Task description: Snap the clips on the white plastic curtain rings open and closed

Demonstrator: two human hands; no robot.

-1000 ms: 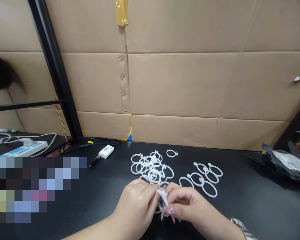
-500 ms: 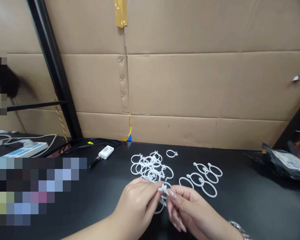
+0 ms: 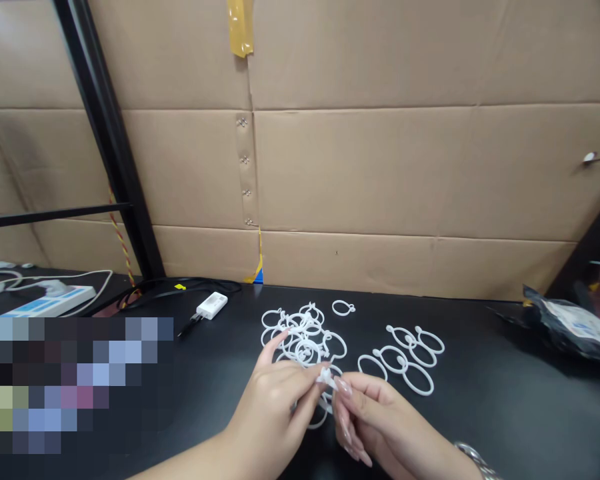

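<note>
Between the fingertips of both hands is a white plastic ring (image 3: pixel 325 377) with a small eyelet, of which the eyelet end shows best. My left hand (image 3: pixel 280 393) pinches it from the left with thumb and forefinger, another finger stretched out over the pile. From the right, my right hand (image 3: pixel 367 407) pinches the same piece, its other fingers curled below. Behind the hands lies a tangled pile of white rings (image 3: pixel 305 333), partly hidden by the left hand. Several more rings (image 3: pixel 418 379) lie loosely grouped to the right, and a single ring (image 3: pixel 342 308) lies behind the pile.
The black table (image 3: pixel 485 413) meets a cardboard wall (image 3: pixel 355 167) at its back. A white charger (image 3: pixel 213 305) with a black plug lies left of the pile. Further left are a power strip (image 3: pixel 75 300) and cables. A black plastic bag (image 3: pixel 570 327) lies at the right.
A finger of my left hand has lifted and stretched out over the pile. Both hands keep their pinch on the ring. A dark shape at the far left has gone from view.
</note>
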